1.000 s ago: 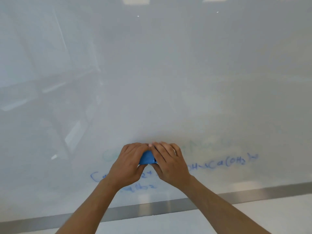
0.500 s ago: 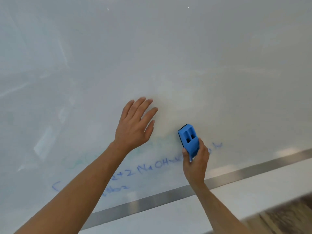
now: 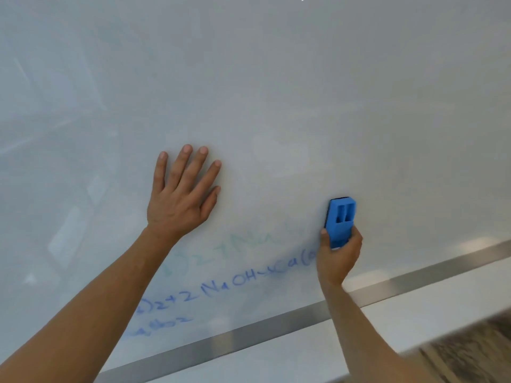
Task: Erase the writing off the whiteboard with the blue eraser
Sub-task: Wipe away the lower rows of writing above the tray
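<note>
Nearest, two bare forearms reaching up from the bottom edge. Then the metal frame strip (image 3: 249, 334) along the lower border of the whiteboard (image 3: 304, 92), slanting across the view.

Just above it, the right hand (image 3: 339, 254) clenched around the lower end of the blue eraser (image 3: 340, 221), thumb on the left side, fingers wrapped behind. Eraser upright, its upper end free of the hand and apparently pressed flat to the board, right at the end of the blue writing (image 3: 221, 288). Probably held low like this to leave the pad's full face free for wiping and to let the wrist drive a sweep leftward over the line.

Left of that, blue chemical notation in two rows, partly hidden by the left forearm, with fainter greenish traces (image 3: 243, 244) above it. Plenty left to wipe.

Farther up, the left hand (image 3: 184, 197) released, fingers spread, palm flat on bare board above the writing, grasping nothing. Likely a brace for balance while leaning in.

Beyond, only pale glossy surface with reflections. No containers anywhere in sight.
</note>
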Motion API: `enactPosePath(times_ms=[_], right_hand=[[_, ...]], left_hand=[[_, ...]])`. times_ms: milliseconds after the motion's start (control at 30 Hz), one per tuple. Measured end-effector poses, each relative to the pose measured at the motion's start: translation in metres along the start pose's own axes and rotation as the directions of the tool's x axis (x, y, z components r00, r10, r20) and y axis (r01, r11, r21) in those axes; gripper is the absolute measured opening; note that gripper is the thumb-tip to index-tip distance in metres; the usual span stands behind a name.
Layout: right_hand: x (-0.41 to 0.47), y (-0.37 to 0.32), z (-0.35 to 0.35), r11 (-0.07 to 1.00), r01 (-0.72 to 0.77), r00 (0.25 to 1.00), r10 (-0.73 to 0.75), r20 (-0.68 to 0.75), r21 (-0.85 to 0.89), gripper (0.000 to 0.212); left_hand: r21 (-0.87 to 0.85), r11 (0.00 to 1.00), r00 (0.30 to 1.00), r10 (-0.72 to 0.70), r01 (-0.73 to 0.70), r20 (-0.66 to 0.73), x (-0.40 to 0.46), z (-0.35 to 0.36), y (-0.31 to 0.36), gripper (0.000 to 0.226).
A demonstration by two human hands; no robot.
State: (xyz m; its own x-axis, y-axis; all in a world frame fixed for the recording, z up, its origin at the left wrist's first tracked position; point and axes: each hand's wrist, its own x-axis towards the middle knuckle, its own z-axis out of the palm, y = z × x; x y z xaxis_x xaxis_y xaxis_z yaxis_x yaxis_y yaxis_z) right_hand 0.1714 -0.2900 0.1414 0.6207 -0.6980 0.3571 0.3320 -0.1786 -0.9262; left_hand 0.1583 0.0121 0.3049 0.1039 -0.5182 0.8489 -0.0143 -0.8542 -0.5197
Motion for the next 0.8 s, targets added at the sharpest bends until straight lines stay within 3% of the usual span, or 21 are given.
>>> enactPosePath(times_ms=[100,167,233,300,333,367,400,467,533,600,667,700,800], right_hand=[[-0.048,0.001,0.020,0.955,0.289,0.951,-0.277,0.136,-0.072,0.063],[-0.079,0.003,0.031,0.813,0.570,0.801,-0.518,0.300,-0.119,0.064],[-0.094,0.007,0.036,0.607,0.787,0.591,-0.689,0.420,-0.111,0.068],[-0.085,0.011,0.035,0.457,0.885,0.441,-0.760,0.478,-0.090,0.070],[-0.076,0.013,0.032,0.416,0.905,0.403,-0.772,0.491,-0.087,0.068],[-0.065,0.013,0.029,0.415,0.905,0.406,-0.774,0.485,-0.096,0.066],[-0.051,0.013,0.024,0.463,0.878,0.463,-0.761,0.455,-0.119,0.061],[-0.021,0.010,0.015,0.656,0.736,0.670,-0.667,0.326,-0.170,0.052],[0.008,0.005,0.008,0.842,0.515,0.856,-0.494,0.151,-0.163,0.057],[0.030,-0.002,0.006,0.961,0.266,0.964,-0.267,-0.009,-0.082,0.065],[0.037,-0.010,0.008,0.995,0.101,0.992,-0.102,-0.070,-0.011,0.069],[0.034,-0.013,0.010,0.994,0.105,0.992,-0.105,-0.077,-0.003,0.069],[-0.001,-0.009,0.023,0.942,0.331,0.944,-0.331,0.016,-0.057,0.066]], left_hand=[[0.014,1.000,1.000,0.008,-0.008,-0.009,0.000,0.001,0.001,0.061],[0.017,1.000,1.000,0.013,-0.013,-0.020,-0.001,0.002,0.001,0.062],[0.020,1.000,0.999,0.019,-0.018,-0.027,-0.001,0.003,0.000,0.063],[0.026,0.999,0.999,0.025,-0.025,-0.031,-0.001,0.003,0.000,0.063],[0.026,0.999,0.999,0.025,-0.025,-0.032,-0.001,0.002,0.000,0.063],[0.025,0.999,0.999,0.024,-0.023,-0.033,-0.001,0.002,0.000,0.063],[0.025,0.999,0.999,0.023,-0.022,-0.033,0.000,0.002,0.000,0.063],[0.034,0.999,0.999,0.019,-0.018,-0.031,0.000,0.002,0.000,0.063],[0.035,0.999,1.000,0.012,-0.011,-0.027,0.001,0.001,0.001,0.062],[0.030,1.000,1.000,0.006,-0.006,-0.016,0.002,0.000,0.003,0.061],[0.027,1.000,1.000,0.002,-0.001,-0.003,0.003,-0.001,0.004,0.060],[0.027,1.000,1.000,0.002,-0.002,0.001,0.003,-0.001,0.005,0.060],[0.044,0.999,1.000,0.004,-0.004,0.006,0.003,0.000,0.005,0.059]])
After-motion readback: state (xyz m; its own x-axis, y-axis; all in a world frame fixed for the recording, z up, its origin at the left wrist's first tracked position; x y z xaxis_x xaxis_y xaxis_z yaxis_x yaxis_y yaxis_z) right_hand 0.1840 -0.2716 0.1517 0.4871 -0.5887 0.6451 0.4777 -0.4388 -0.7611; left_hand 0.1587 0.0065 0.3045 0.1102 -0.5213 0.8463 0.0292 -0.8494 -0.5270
